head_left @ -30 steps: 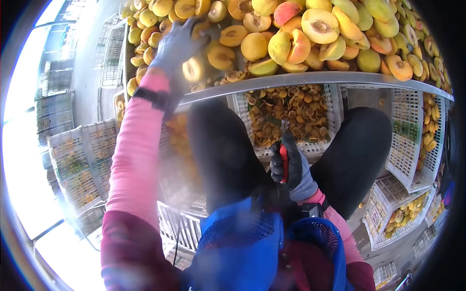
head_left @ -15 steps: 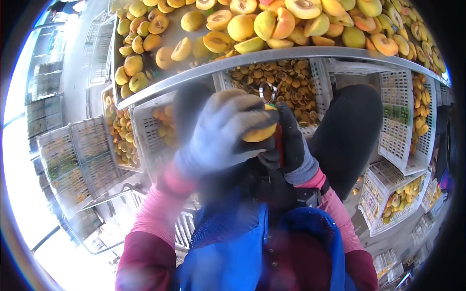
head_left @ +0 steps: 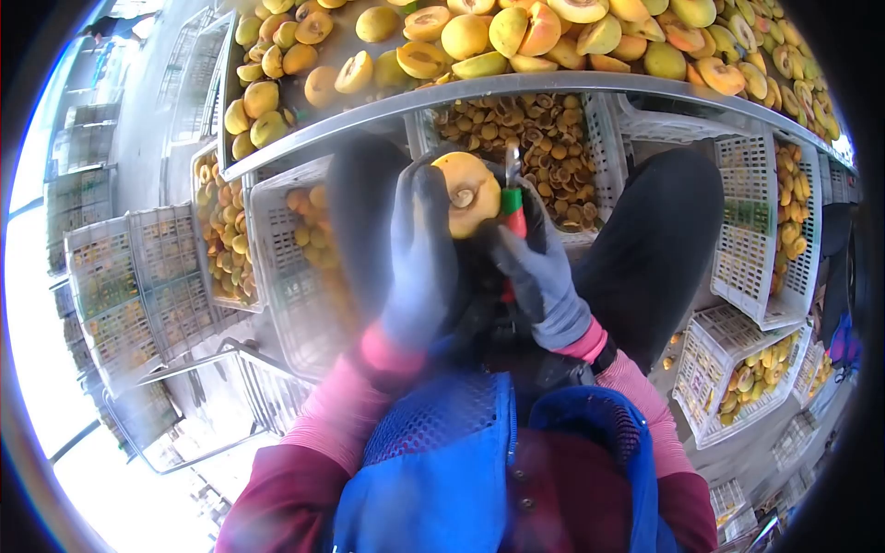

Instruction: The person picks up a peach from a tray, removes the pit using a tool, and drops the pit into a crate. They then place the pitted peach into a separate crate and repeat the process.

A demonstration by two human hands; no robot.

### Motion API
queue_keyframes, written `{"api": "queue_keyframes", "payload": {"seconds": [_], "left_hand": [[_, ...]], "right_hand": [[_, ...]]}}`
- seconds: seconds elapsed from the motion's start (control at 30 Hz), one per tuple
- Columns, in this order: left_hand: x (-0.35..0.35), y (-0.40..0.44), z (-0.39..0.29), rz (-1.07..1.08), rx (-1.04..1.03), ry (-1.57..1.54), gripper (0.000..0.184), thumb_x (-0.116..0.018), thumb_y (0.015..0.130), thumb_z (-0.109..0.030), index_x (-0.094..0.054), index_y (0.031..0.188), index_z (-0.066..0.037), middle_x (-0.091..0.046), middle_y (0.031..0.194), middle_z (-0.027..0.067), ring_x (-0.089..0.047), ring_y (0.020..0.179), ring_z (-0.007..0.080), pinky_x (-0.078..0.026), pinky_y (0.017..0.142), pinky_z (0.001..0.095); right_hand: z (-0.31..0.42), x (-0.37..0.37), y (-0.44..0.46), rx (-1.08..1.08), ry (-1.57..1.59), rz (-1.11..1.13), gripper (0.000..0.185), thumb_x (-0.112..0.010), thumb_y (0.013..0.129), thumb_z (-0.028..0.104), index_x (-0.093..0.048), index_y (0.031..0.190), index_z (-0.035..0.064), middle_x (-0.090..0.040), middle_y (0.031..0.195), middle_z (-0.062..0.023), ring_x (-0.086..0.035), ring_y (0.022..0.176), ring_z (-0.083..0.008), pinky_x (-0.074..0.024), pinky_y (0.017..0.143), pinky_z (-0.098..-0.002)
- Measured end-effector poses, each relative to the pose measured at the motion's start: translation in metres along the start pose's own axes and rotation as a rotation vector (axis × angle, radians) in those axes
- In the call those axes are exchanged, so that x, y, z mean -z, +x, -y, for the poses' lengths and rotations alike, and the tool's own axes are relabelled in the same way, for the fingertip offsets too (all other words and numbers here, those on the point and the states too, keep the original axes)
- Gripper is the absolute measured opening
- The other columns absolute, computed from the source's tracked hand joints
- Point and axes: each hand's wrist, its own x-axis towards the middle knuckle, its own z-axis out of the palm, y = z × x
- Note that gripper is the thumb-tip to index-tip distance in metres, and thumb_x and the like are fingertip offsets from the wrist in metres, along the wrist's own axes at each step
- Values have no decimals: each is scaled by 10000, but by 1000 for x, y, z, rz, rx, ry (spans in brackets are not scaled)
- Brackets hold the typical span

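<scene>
My left hand point(head_left: 417, 241), in a grey-blue glove with dark fingers, is wrapped around a yellow peach point(head_left: 481, 182). The cut face is turned up toward me, with a brownish pit or hollow near its middle; I cannot tell which. Close on the right, my right hand point(head_left: 546, 281) is closed on the red and green handle of a pitting knife point(head_left: 513, 203). Its metal end points away from me, beside the fruit. Both hands are above my lap, between my knees.
Ahead is a metal-edged table point(head_left: 553, 85) heaped with halved peaches point(head_left: 424, 60). Beneath it stands a crate of brown pits and scraps point(head_left: 539, 147). White crates of fruit stand left point(head_left: 286, 249) and right point(head_left: 747, 221), another lower right point(head_left: 705, 369). Stacked crates point(head_left: 152, 276) are farther left.
My left hand has turned, so the peach's cut face now shows. The hands have moved slightly apart, and the knife is off the fruit, its metal loop seen more edge-on.
</scene>
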Motion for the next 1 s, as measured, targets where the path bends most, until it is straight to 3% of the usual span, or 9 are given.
{"api": "queue_keyframes", "payload": {"seconds": [0.03,0.17,0.27,0.5,0.6,0.7,0.8,0.9,1.0], "left_hand": [[4,3,-1,-18,46,-9,379,-461,974,-251,-459,1231,27,-582,997,139,-580,844,196,-481,756,330],[38,18,36,155,-472,677,474,-610,816,-44,-431,1241,67,-556,999,218,-576,813,325,-495,688,407],[43,17,37,196,-620,755,521,-627,776,-20,-423,1247,72,-549,1026,238,-576,831,359,-497,690,431],[12,3,14,138,-244,334,431,-610,824,-74,-464,1207,59,-567,1020,207,-581,854,299,-496,712,389],[9,3,12,144,-201,290,395,-603,845,-97,-482,1190,53,-575,1017,194,-583,864,274,-496,721,371],[9,1,15,145,-216,302,363,-595,865,-120,-500,1173,48,-583,1014,181,-586,873,249,-495,731,353],[12,2,15,159,-268,360,335,-588,886,-143,-518,1156,42,-591,1011,167,-588,883,224,-495,740,335],[13,2,11,176,-125,250,291,-558,919,-205,-565,1087,34,-604,956,124,-575,864,166,-476,747,291],[20,5,21,231,-260,375,296,-549,925,-237,-586,1046,31,-606,923,101,-564,843,142,-463,747,270]], "right_hand": [[-3,-2,-2,46,-31,-19,479,-585,870,93,-409,1315,93,-523,872,-18,-500,631,-74,-409,533,-219],[11,-4,-11,488,-1215,-39,228,-594,877,162,-512,1049,37,-592,793,-164,-608,679,-301,-449,584,-369],[16,-10,-21,484,-1241,-47,193,-562,901,221,-515,938,37,-577,758,-208,-589,704,-391,-437,592,-438],[11,-5,-23,510,-1300,-52,169,-526,912,198,-519,964,38,-581,773,-205,-587,708,-396,-437,598,-454],[9,-4,-22,565,-1246,-43,175,-516,913,185,-519,1006,36,-585,795,-204,-588,732,-393,-442,619,-446],[1,4,-27,401,-1239,-11,379,-506,916,138,-461,1206,-102,-615,924,-227,-621,793,-326,-496,701,-386],[-6,12,-29,269,-1268,-22,373,-490,925,134,-452,1224,-86,-614,913,-205,-614,772,-269,-492,680,-358],[-10,15,-27,462,-1364,-22,265,-494,921,250,-519,1057,24,-594,823,-200,-587,789,-395,-456,684,-452],[-8,18,-33,342,-1333,3,365,-479,949,152,-441,1245,-58,-614,883,-157,-603,770,-211,-490,690,-319]]}}
